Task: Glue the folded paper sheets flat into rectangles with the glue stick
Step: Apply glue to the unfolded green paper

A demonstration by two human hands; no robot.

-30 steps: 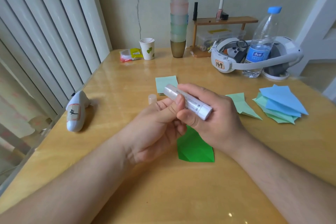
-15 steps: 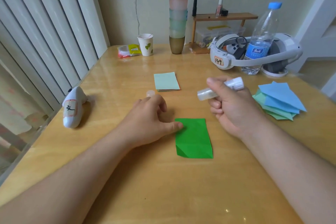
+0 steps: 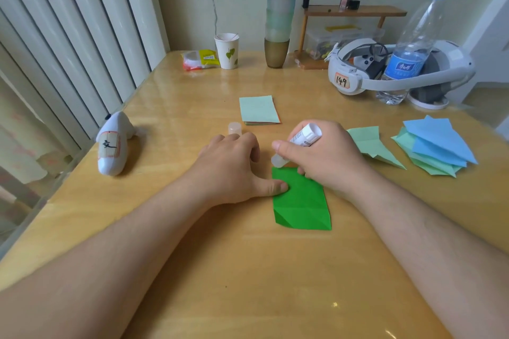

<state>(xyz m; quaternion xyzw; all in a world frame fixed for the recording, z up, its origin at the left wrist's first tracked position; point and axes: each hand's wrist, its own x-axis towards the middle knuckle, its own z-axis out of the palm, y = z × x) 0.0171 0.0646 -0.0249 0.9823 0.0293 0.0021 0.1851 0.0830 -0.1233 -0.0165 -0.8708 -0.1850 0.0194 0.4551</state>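
A dark green folded paper sheet point(image 3: 301, 202) lies flat on the wooden table point(image 3: 248, 270) in front of me. My left hand point(image 3: 234, 168) rests beside it, thumb pressing on its left edge. My right hand point(image 3: 325, 157) grips a white glue stick point(image 3: 300, 140), tilted with its uncapped tip down at the sheet's top left corner. The glue stick's cap point(image 3: 234, 128) stands behind my left hand. A pale green rectangle stack point(image 3: 259, 110) lies farther back. Unglued folded sheets lie to the right: one pale green point(image 3: 371, 144), and a blue and green pile point(image 3: 435, 146).
A white stuffed toy point(image 3: 114, 143) lies at the left near the table edge. At the back stand a paper cup point(image 3: 227, 51), a snack packet point(image 3: 199, 59), stacked cups point(image 3: 279, 14), a small wooden shelf point(image 3: 352, 12), a white headset point(image 3: 396, 69) and a water bottle point(image 3: 410, 49).
My right hand has brought the glue stick down from mid-air and turned its tip onto the green sheet's top corner. My left hand has shifted its thumb onto the sheet's left edge.
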